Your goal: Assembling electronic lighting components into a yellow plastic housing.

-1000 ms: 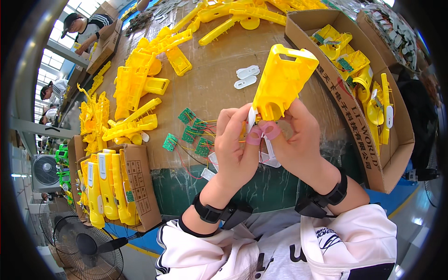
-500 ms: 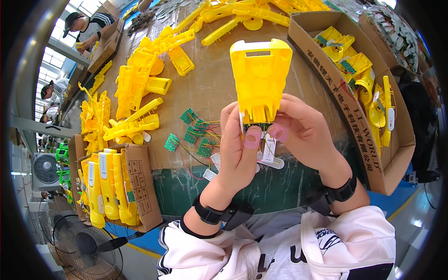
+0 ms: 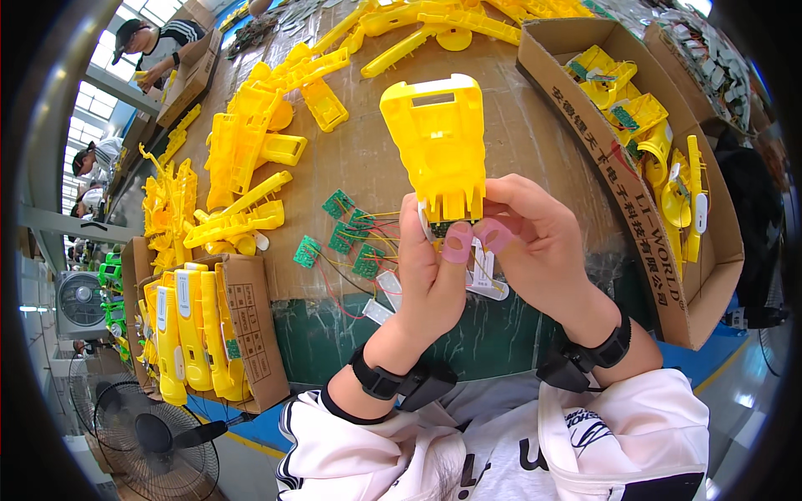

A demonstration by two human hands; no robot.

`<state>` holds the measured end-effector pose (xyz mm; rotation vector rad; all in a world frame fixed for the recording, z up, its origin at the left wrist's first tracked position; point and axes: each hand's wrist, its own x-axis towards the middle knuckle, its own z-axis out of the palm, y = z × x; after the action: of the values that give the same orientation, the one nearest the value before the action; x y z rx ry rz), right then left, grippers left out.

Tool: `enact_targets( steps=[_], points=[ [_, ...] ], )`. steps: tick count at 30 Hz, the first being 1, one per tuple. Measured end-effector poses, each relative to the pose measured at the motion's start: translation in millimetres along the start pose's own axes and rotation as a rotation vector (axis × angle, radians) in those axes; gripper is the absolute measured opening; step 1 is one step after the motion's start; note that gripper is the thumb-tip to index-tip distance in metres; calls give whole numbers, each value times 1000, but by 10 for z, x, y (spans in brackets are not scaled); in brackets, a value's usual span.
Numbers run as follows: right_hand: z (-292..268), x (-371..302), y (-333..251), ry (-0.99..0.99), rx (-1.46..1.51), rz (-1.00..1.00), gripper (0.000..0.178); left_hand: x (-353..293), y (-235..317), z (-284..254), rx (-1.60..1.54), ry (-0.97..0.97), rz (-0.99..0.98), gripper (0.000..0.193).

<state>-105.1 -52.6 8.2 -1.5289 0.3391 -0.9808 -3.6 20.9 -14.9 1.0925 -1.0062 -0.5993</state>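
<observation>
Both my hands hold a yellow plastic housing (image 3: 440, 146) upright by its narrow lower end, its wide end with a slot pointing away from me. My left hand (image 3: 430, 280) grips the left edge, and my right hand (image 3: 543, 246) closes round the right edge. Pink finger covers sit on both thumbs, which press near a dark part (image 3: 440, 227) at the housing's lower end; my fingers partly hide it. Below the hands lies a white plastic piece (image 3: 487, 275). Left of them, several green circuit boards (image 3: 341, 238) with thin coloured wires rest on the table.
Yellow plastic shells (image 3: 246, 150) are piled at the left and far side of the cardboard-covered table (image 3: 351, 159). A carton (image 3: 255, 334) of yellow devices stands at the left, a longer carton (image 3: 618, 175) of shells and boards at the right. Fans (image 3: 154, 434) and other people (image 3: 159, 46) are at left.
The housing has tilted to the left, its wide end shifting left and slightly nearer. My right hand has moved a little with it; both hands keep their hold.
</observation>
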Motion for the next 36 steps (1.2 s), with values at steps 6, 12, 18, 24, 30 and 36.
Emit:
enact_targets(
  steps=[6,12,18,24,30,36],
  points=[
    [0,14,-20,9,-40,-7,35,4,26,19,-75,1,-7,29],
    [-7,20,-3,3,-45,-8,35,-2,31,24,-44,14,-13,28],
    [-11,15,-13,1,-68,-21,35,5,-9,-8,-17,1,1,29],
    [-103,64,-18,-58,-54,2,34,20,83,44,-141,-40,-106,41],
    [-231,112,-120,-215,387,277,31,232,131,-146,-201,-17,-13,94],
    [-68,31,-76,-433,570,435,36,266,183,-234,-514,-53,-205,77]
  ],
)
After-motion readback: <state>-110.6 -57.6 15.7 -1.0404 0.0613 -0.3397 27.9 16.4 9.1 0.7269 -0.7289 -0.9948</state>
